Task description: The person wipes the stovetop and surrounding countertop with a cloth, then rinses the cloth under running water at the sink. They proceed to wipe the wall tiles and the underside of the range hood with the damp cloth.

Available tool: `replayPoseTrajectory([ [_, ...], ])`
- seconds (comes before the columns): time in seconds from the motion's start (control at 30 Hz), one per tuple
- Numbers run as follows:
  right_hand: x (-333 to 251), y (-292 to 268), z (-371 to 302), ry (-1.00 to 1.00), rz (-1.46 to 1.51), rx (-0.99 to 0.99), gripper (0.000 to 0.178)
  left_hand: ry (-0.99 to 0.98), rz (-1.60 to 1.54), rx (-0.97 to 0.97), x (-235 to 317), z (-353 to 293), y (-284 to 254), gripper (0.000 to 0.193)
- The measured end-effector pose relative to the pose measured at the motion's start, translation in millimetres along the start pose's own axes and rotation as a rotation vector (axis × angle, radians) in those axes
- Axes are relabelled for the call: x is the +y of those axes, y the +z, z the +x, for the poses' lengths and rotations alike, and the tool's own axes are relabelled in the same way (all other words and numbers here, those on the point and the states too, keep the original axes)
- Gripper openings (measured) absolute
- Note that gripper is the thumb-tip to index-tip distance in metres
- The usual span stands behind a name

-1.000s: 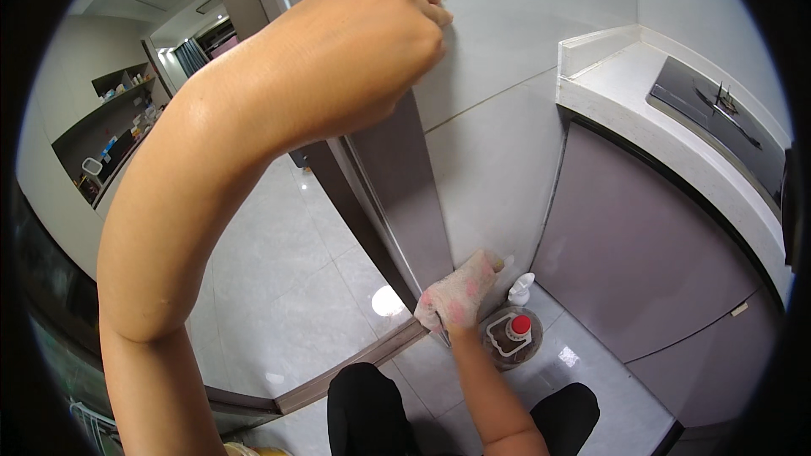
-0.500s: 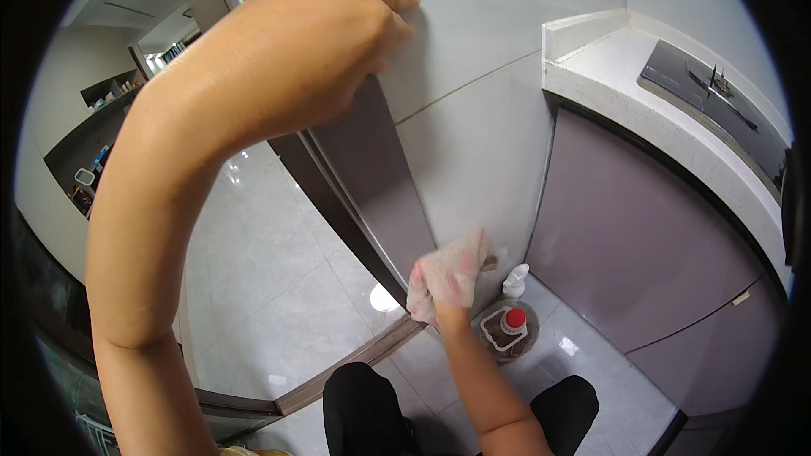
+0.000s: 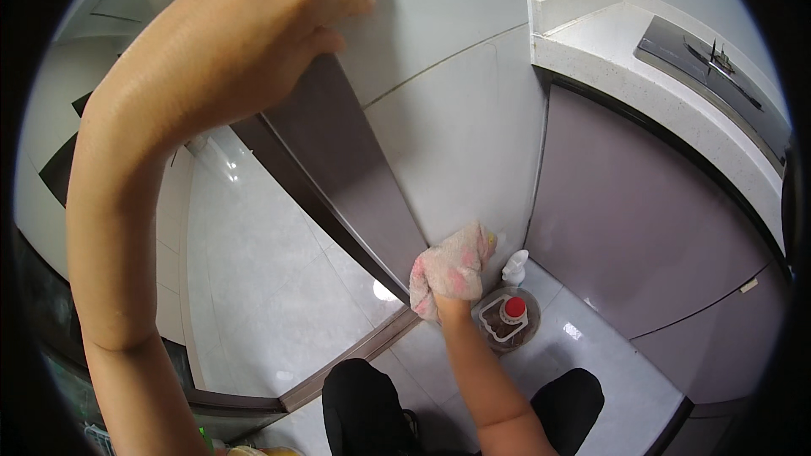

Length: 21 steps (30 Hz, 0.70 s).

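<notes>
Right hand (image 3: 448, 274): fingers closed around pink cloth (image 3: 456, 262), pressed on lower wall tile (image 3: 465, 135) beside door frame edge (image 3: 338, 169); left hand (image 3: 253, 34) flat, fingers spread, on upper wall; red-capped bottle (image 3: 511, 314) on floor (image 3: 270, 287) just right; floor left open.

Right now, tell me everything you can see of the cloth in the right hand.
The cloth is a soft, crumpled rag, pale pink with brighter pink and faint yellow patches. It is bunched over the right hand, hiding most of it, and pressed low against the light grey wall tile, beside the dark door frame.
</notes>
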State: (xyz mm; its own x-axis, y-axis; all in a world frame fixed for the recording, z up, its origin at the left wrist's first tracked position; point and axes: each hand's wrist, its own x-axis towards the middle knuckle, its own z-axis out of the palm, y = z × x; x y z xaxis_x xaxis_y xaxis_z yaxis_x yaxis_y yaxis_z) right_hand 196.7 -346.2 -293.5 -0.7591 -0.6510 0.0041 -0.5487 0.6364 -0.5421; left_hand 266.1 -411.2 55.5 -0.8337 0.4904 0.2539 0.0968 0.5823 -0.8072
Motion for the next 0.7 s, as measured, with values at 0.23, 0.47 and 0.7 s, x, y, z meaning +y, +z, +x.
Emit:
replayPoseTrajectory([
  [0.23,0.2,-22.5,6.1,-0.064,-0.001,-0.276,0.03,-0.005,0.023,-0.033,2.0,-2.6,4.1,0.032],
  [0.47,15.6,22.0,3.5,-0.008,0.213,0.005,0.022,0.008,0.037,-0.051,0.2,-0.4,3.9,0.033],
  [0.7,11.7,30.8,29.4,-0.184,0.468,0.213,0.019,0.056,0.063,-0.002,2.7,1.0,9.5,0.024],
])
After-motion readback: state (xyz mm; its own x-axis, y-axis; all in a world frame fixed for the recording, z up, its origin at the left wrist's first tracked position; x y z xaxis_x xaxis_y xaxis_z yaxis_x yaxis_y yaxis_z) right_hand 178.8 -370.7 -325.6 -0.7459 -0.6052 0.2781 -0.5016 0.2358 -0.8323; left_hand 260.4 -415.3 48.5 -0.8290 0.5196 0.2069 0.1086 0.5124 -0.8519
